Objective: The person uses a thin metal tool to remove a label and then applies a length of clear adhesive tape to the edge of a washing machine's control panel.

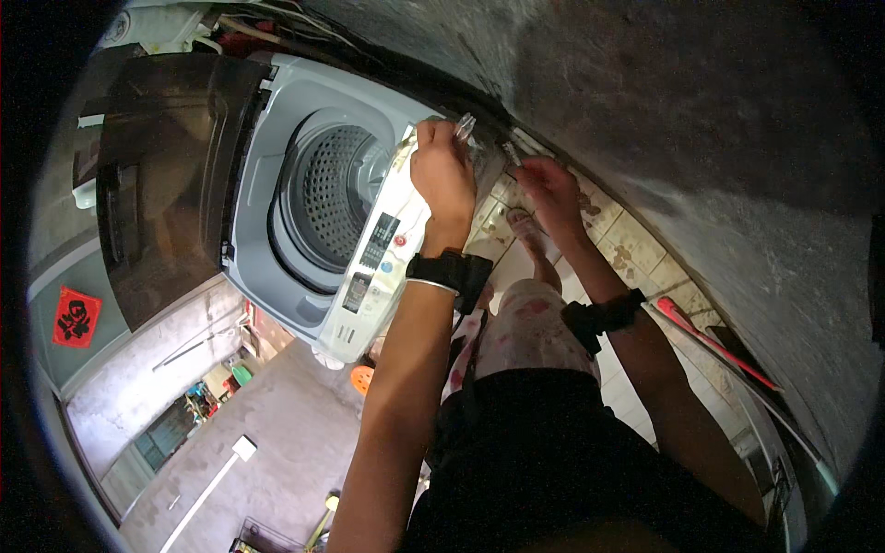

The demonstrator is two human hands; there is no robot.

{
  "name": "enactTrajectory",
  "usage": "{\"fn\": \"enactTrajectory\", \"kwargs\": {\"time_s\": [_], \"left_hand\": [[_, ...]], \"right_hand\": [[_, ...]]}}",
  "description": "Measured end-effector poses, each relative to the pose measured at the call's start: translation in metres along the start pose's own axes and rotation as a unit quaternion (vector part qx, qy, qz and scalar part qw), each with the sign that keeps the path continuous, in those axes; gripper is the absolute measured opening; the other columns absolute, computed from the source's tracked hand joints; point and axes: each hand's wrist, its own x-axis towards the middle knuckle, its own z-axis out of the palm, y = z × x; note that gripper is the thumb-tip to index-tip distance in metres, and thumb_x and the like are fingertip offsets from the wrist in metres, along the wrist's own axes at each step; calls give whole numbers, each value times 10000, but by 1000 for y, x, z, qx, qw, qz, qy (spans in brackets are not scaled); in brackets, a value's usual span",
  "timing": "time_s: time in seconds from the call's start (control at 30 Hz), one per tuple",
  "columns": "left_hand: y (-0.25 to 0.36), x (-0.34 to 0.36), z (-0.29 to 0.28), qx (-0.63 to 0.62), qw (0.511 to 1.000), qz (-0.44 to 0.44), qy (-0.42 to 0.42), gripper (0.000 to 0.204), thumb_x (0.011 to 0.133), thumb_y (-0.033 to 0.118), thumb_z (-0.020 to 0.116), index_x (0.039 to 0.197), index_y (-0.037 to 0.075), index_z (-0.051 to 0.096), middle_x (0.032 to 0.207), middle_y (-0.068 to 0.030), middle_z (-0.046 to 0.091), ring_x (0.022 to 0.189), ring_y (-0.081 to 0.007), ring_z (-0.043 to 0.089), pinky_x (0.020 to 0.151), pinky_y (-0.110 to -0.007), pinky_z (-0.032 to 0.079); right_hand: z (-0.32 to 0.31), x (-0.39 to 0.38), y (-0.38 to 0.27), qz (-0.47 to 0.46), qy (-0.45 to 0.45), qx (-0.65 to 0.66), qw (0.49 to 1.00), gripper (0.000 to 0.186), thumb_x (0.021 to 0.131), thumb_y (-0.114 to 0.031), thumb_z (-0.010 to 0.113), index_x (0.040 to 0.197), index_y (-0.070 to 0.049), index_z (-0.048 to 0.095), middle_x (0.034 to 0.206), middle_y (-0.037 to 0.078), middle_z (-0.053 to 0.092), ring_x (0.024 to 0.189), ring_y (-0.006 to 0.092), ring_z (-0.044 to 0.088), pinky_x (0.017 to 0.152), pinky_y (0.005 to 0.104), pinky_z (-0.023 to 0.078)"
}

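Observation:
A top-loading washing machine (253, 207) stands before me with its dark lid (161, 175) raised and its perforated drum (336, 189) bare to view. My left hand (443, 175) is closed at the edge of the white control panel (376, 249). From its fingers sticks a small clear, shiny piece (466, 126), plastic or glass; its kind does not show. Beside the machine's corner, near the wall, my right hand (551, 195) is closed on a thin, pale, stick-like piece (513, 155). Most of that piece is hidden by the fingers.
A rough grey wall (701, 120) runs close along the right. Against it lean a red-and-white pole (710, 341) and other long bars. Stained tiles (645, 249) cover the floor at my feet. An orange round item (362, 379) sits below the machine's near corner. Cables (304, 23) run behind it.

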Motion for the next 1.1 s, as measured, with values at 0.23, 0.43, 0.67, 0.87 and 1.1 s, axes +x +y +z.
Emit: {"fn": "enactTrajectory", "kwargs": {"time_s": [0.23,0.43,0.67,0.87,1.1], "left_hand": [[-3,-3,4,156,987,23,-40,162,715,4,548,877,8,540,883,-142,498,669,-355,527,608,-421,431],[-16,-21,-17,33,991,98,-79,187,710,-31,530,891,4,499,848,-164,507,705,-360,524,624,-408,428],[-43,-67,-73,-81,984,-36,-153,214,808,-61,479,1016,-10,477,872,-240,557,796,-410,561,676,-394,463],[-87,-165,-160,-113,953,-266,-94,42,909,-14,425,871,4,421,772,-53,425,697,-150,425,652,-243,388],[-35,-92,-143,-202,950,-229,-65,147,909,71,501,1037,4,524,803,-12,499,703,-71,428,615,-199,368]], "right_hand": [[2,3,-2,24,-14,0,1000,166,859,-135,598,973,-14,594,769,10,548,667,74,478,589,251,402],[-13,-6,3,53,-18,-22,998,159,869,-148,587,966,-22,588,758,2,541,664,70,476,585,254,402],[-3,-5,-5,55,-6,-40,998,169,850,-163,585,910,-5,597,741,56,572,672,144,532,662,292,441],[7,2,-6,48,-14,-17,999,262,844,-241,610,965,-10,594,845,86,611,754,176,583,699,313,466],[37,22,-6,116,3,192,974,167,834,-144,624,943,-27,574,884,61,609,878,159,601,833,321,490]]}}
